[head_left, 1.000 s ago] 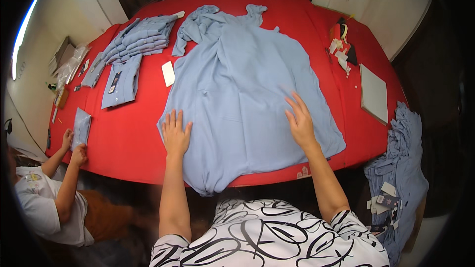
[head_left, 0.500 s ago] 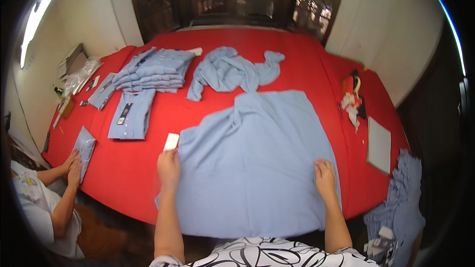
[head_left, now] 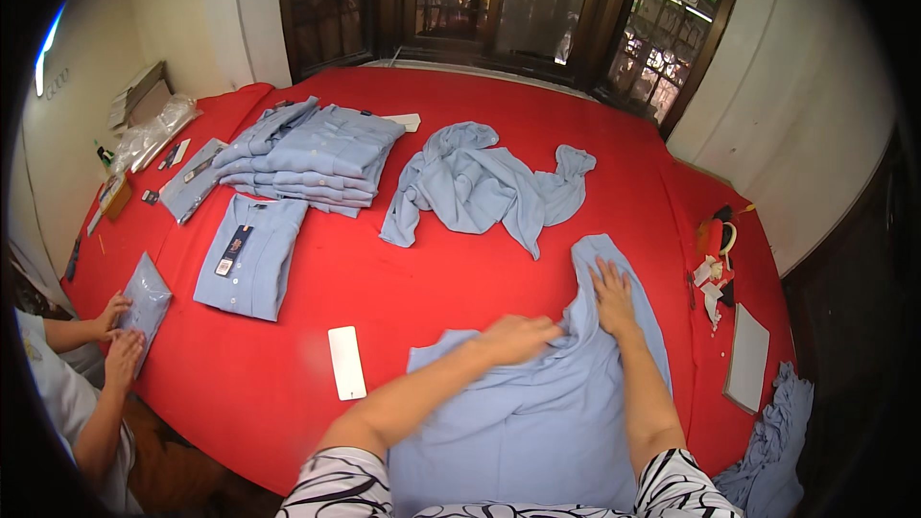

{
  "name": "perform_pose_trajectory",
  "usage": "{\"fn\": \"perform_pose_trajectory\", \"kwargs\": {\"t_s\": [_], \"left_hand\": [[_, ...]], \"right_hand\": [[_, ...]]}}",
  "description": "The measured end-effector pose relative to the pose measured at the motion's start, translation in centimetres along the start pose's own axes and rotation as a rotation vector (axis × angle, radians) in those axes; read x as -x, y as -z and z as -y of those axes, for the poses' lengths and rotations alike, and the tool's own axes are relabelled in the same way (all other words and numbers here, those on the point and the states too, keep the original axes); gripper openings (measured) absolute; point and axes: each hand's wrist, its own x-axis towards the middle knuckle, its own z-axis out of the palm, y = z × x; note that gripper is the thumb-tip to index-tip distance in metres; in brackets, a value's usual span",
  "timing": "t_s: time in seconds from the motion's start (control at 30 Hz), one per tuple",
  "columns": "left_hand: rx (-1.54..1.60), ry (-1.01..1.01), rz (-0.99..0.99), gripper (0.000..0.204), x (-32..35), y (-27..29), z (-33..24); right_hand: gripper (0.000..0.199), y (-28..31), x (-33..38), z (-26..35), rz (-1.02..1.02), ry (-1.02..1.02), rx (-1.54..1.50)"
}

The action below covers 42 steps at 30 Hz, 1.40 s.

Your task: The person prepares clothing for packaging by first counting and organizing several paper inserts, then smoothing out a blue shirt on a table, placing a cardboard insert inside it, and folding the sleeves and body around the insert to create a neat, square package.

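A light blue shirt point(head_left: 480, 451) lies on the red-covered table in front of me, partly bunched and creased. My right hand point(head_left: 614, 302) rests flat on its upper right part, fingers spread over the cloth. Reaching across to the right, my left hand point(head_left: 523, 338) is over a raised fold of the shirt; its fingers are smeared by motion, so their grip is unclear. To the left of the shirt lies a long white card point(head_left: 347, 364), touched by neither hand.
Folded blue shirts are stacked point(head_left: 326, 153) at the back left, with one tagged folded shirt point(head_left: 251, 254) before them. A crumpled shirt point(head_left: 480, 182) lies beyond. A co-worker's hands point(head_left: 120, 345) hold a bagged shirt point(head_left: 147, 302). A white board point(head_left: 746, 360) lies right, near a tape roll point(head_left: 729, 242).
My left hand has left the white card and crossed rightward onto the shirt. My right hand has moved farther up the cloth. The shirt's left side is drawn in toward the right.
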Motion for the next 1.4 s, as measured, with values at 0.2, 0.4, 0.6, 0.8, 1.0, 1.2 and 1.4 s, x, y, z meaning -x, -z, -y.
{"fn": "perform_pose_trajectory", "kwargs": {"t_s": [0.2,0.4,0.6,0.8,1.0,1.2,1.4], "left_hand": [[-0.565,0.584,-0.762,0.025,10.0,17.0,16.4],[-0.714,0.782,-0.56,0.041,10.5,18.2,8.0],[-0.481,0.944,-0.312,0.05,14.4,14.2,4.0],[1.301,0.912,-0.525,0.037,6.5,12.3,4.0],[0.522,0.78,-0.833,0.039,7.2,16.8,9.9],[-0.5,0.876,-0.797,0.046,14.1,20.8,8.3],[-0.4,0.922,-0.296,0.055,18.4,8.6,-9.7]], "right_hand": [[0.061,1.7,-2.6,2.2,0.014,-0.425,-0.074],[0.063,1.4,-2.2,1.1,0.089,-0.607,-0.074],[0.06,1.5,5.5,3.4,0.031,-0.436,-0.072],[0.058,1.0,6.6,3.5,0.053,-0.403,-0.05],[0.057,1.0,6.5,3.0,0.035,-0.379,0.004],[0.057,0.9,6.1,4.1,0.05,-0.407,-0.01],[0.059,1.1,5.9,1.0,0.104,-0.37,-0.098]]}}
